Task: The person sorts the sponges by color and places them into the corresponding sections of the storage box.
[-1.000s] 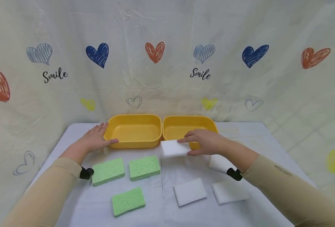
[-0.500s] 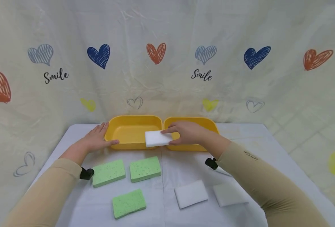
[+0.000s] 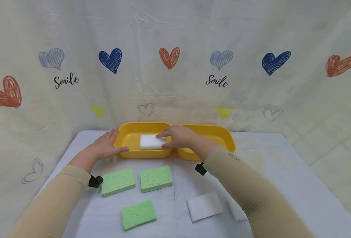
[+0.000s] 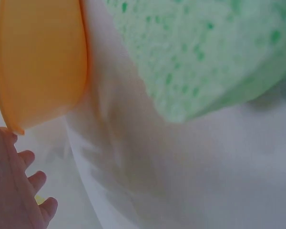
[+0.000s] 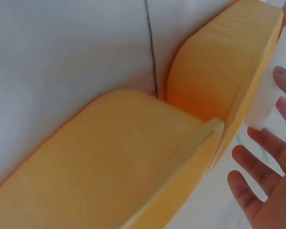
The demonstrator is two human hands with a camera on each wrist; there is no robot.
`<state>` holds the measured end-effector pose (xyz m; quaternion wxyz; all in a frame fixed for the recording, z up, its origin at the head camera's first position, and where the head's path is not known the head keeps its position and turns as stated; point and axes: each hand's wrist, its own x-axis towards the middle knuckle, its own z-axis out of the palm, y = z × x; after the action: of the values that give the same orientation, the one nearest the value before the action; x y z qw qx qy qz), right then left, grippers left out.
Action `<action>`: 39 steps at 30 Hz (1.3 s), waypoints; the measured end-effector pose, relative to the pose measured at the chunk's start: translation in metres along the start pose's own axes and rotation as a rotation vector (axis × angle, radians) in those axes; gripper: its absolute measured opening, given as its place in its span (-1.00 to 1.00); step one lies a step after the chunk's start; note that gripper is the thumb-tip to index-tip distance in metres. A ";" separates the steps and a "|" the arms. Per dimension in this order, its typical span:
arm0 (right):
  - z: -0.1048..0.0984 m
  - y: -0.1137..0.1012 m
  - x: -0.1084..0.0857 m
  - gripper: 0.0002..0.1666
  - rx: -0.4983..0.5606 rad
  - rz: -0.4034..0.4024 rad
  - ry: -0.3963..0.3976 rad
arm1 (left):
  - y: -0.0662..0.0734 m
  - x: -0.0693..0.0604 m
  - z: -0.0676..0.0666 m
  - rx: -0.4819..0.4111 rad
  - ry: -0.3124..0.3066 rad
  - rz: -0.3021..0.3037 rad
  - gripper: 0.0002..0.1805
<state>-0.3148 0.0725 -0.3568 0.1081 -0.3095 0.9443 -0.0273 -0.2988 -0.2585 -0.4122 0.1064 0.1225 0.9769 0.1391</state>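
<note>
Our right hand point(image 3: 179, 136) pinches a white pad point(image 3: 149, 142) over a tray point(image 3: 136, 154), our left hand point(image 3: 105, 146) spread. Green sponges point(image 3: 156, 178) and other pads point(image 3: 205, 206) lie outside

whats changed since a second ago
The white block, in the grip of the right hand, moved left and forward, from in front of the right yellow tray to over the left yellow tray. The left hand stayed at that tray's edge; the green sponges stayed put.
</note>
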 end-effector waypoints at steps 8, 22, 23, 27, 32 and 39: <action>0.010 -0.013 0.031 -0.37 -0.064 -0.019 -0.009 | 0.002 0.001 0.000 0.008 -0.009 -0.008 0.37; 0.018 -0.049 0.065 -0.42 0.003 0.044 -0.081 | -0.006 0.007 0.007 -0.012 -0.014 -0.029 0.43; 0.018 -0.051 0.067 -0.42 0.006 0.048 -0.079 | -0.006 0.007 0.007 -0.013 -0.016 -0.032 0.44; 0.022 -0.057 0.073 -0.45 0.048 0.073 -0.078 | -0.003 0.008 0.007 -0.010 -0.018 -0.027 0.43; 0.028 -0.061 0.079 -0.48 0.136 0.124 -0.082 | 0.002 0.007 0.007 -0.007 -0.016 -0.037 0.41; 0.028 -0.061 0.082 -0.39 0.131 0.129 -0.034 | 0.002 0.004 0.003 -0.008 -0.029 -0.036 0.37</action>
<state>-0.3377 -0.0243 -0.3922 0.1457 -0.2405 0.9566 -0.0769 -0.3013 -0.2550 -0.4151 0.1235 0.1063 0.9768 0.1391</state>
